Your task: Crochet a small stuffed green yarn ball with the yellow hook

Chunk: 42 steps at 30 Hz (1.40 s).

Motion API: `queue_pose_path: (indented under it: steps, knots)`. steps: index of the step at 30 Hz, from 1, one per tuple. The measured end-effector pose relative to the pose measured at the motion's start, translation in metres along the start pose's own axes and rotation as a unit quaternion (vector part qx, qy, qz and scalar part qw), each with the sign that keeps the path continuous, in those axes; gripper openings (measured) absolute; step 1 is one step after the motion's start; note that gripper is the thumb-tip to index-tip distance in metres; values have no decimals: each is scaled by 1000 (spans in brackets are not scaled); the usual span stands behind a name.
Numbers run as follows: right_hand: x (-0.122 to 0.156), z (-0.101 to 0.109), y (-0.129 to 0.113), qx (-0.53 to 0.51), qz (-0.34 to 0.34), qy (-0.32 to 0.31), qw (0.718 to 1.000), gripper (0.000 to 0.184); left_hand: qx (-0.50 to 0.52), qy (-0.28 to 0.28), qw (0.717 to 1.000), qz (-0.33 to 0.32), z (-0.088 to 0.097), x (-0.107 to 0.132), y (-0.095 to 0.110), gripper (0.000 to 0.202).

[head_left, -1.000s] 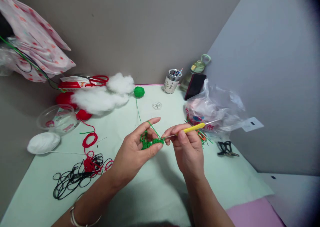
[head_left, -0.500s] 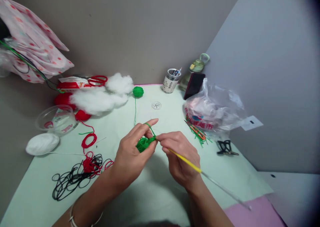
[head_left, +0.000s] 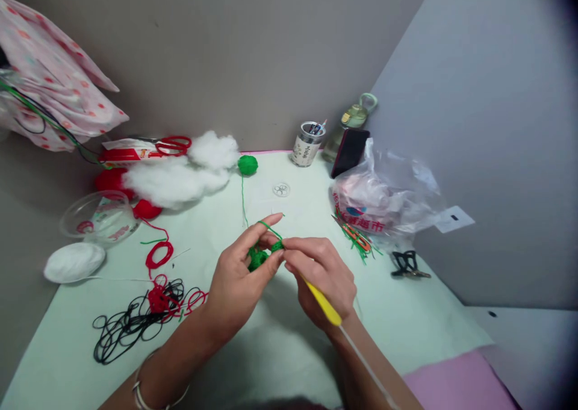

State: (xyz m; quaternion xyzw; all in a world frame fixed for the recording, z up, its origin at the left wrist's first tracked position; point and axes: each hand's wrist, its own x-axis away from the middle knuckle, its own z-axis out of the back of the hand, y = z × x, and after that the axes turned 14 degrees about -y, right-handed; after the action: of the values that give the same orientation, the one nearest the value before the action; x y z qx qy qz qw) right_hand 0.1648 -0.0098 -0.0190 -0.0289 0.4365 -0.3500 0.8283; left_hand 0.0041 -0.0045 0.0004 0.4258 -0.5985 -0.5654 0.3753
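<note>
One green crochet piece (head_left: 258, 259) is pinched above the bench (head_left: 406, 332) by fingers of the left hand (head_left: 239, 277) | yellow-handled hook (head_left: 323, 301) is gripped in curled right hand (head_left: 323, 271), its handle now swung down wristward | tip hidden; a stitch is seemingly being worked

The yellow hook (head_left: 326, 306) in the right hand (head_left: 329, 271) has swung its tail toward the bench's (head_left: 424, 326) front edge.
</note>
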Motion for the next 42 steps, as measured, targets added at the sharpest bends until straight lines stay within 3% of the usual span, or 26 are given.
queue_pose_path:
  steps: [4,6,8,11,15,18,22,24,26,28,30,34,37,40,42]
  knots:
    - [9,-5,-5,103,7,22,994,40,211,-46,975,56,-5,1,3,48]
    - [8,-3,-8,68,-4,23,997,45,304,-71,946,88,-4,0,6,51]
    - [4,0,-10,-39,-44,39,998,42,345,-86,928,115,0,-2,9,52]
    - [-5,3,-11,-220,-124,81,964,27,310,-83,941,107,8,-4,10,53]
    - [-7,3,-9,-360,-167,99,913,19,225,-91,968,68,16,-4,7,46]
    - [-5,5,-9,-400,-180,93,894,18,153,-111,981,41,20,-2,8,39]
    - [-7,10,-7,-417,-200,85,883,16,-12,-75,997,6,22,0,14,34]
    - [-10,11,-5,-440,-198,77,873,15,-19,-84,996,5,22,0,15,37]
    - [-12,9,-4,-454,-193,76,867,14,40,-113,993,16,20,-1,13,41]
    - [-13,6,-4,-427,-188,73,882,14,116,-131,984,25,16,-2,8,43]
    - [-11,3,-6,-355,-174,63,916,15,178,-126,975,32,10,-2,3,43]
    - [0,-3,-12,-123,-94,50,987,36,273,-83,956,63,-2,-3,0,39]
    - [6,-5,-13,-15,-49,38,998,46,356,-88,924,106,-5,-4,2,39]
    - [2,-2,-10,-122,-94,67,986,35,397,-109,903,125,0,-7,4,38]
    - [-4,2,-7,-253,-141,102,952,25,381,-104,910,126,6,-7,4,37]
